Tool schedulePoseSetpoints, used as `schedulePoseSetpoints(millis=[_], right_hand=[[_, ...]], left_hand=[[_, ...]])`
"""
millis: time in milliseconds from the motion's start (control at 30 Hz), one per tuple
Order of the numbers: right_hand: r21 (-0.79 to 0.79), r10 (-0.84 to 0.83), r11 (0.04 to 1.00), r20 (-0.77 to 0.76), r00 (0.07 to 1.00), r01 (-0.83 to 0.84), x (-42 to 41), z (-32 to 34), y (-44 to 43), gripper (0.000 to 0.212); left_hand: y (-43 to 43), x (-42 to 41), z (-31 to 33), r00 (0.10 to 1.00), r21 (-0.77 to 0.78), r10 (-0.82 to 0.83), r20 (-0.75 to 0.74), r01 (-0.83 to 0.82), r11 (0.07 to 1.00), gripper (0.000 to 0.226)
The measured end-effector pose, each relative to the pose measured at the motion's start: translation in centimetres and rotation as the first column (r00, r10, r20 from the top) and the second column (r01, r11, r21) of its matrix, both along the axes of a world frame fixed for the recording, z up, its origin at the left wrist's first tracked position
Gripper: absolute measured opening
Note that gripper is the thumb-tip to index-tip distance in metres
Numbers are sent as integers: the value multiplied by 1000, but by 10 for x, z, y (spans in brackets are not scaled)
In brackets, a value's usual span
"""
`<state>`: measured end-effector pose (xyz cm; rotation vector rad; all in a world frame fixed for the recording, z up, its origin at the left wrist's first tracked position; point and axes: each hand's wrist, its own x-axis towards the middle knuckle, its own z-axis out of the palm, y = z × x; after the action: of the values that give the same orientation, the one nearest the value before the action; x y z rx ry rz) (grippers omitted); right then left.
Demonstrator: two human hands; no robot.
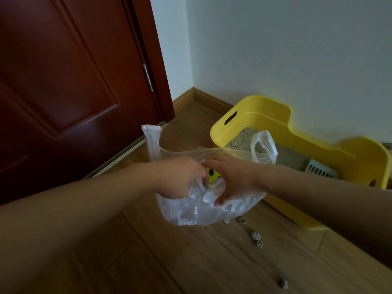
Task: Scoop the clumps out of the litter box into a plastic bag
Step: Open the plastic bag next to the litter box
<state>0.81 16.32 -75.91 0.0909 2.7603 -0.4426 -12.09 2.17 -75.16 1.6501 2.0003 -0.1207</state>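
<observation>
Curled fingers of the left hand [180, 177] clamp a bunch of the clear plastic bag [191, 213], which hangs crumpled just above the floor. The right hand [231, 179] lies across the bag's mouth with its fingers spread and its thumb pressed into the film; whether it pinches the plastic I cannot tell. One bag handle [151, 141] stands upright behind the left hand, and the other handle [264, 147] loops up in front of the box. Something yellow with dark spots shows between the hands, too blurred to make out. Underfoot is a wooden plank floor [169, 268], dim and brown, and on it lie several clumps [255, 235]: two just under the bag's near edge, a pair a little nearer, and one well apart toward the bottom of the view. A dark red panelled door [63, 81] closes the left side, its hinge [148, 77] at the frame, and a white wall [297, 49] with a wooden baseboard [212, 100] forms the corner behind. Open floor runs between the door and the yellow litter box [275, 122], which sits against the wall, its near rim just beside the bag. Inside it lies pale sandy litter [292, 155], with a white slotted scoop [320, 169] resting on it by the near wall.
</observation>
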Motion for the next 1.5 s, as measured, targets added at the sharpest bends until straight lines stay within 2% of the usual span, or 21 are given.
schedulePoseSetpoints(millis=[67, 133, 200, 300, 400, 500, 600, 700, 800, 933, 1067, 1200, 1367, 1500], right_hand=[[-67, -14, 998, -17, 1000, 13, 0, -8, 3, 104], [-88, -14, 996, -27, 1000, 12, 1, -17, 8, 103], [-85, -20, 996, -1, 1000, 19, 4, -30, 11, 109], [-103, -55, 993, 8, 998, 55, 6, -52, 12, 101], [-96, -104, 990, -49, 993, 99, 3, -67, 11, 85], [-100, -143, 986, -86, 986, 135, 0, -74, 12, 67], [-19, -123, 992, -42, 992, 122, 0, -76, 15, 52], [9, -106, 994, 8, 994, 106, 6, -76, 21, 75], [-36, -91, 995, 44, 995, 92, 15, -74, 25, 101], [-155, -144, 974, 146, 979, 167, 26, -79, 29, 115], [-245, -188, 943, 167, 968, 226, 40, -87, 33, 132], [-297, -217, 909, 260, 941, 292, 59, -89, 35, 133], [-190, -213, 945, 265, 940, 268, 78, -76, 29, 132], [-260, -189, 919, 370, 910, 297, 78, -71, 16, 141]], left_hand=[[4, -5, -6, 999, -104, -37, 9, 38, 994, 71], [4, -9, -12, 995, -211, -91, -44, 80, 974, 94], [0, -12, -21, 987, -312, -132, -95, 96, 945, 102], [-7, -9, -33, 973, -255, -181, -144, 140, 957, 84], [-8, 5, -45, 941, -168, -309, -139, 285, 944, 68], [1, 15, -56, 907, -208, -392, -152, 358, 910, 73], [12, 7, -64, 931, -117, -315, -184, 298, 947, 69], [15, 0, -74, 964, 2, -209, -167, 212, 977, 63], [12, -4, -81, 978, 21, -146, -146, 150, 988, 73], [4, -8, -83, 938, -74, -222, -265, 210, 975, 83], [-9, -11, -79, 918, -184, -245, -311, 195, 963, 85], [-28, -21, -74, 897, -231, -282, -341, 211, 950, 93], [-55, -40, -76, 865, -233, -305, -398, 226, 946, 105], [-56, -39, -65, 906, -190, -276, -321, 224, 956, 117]])
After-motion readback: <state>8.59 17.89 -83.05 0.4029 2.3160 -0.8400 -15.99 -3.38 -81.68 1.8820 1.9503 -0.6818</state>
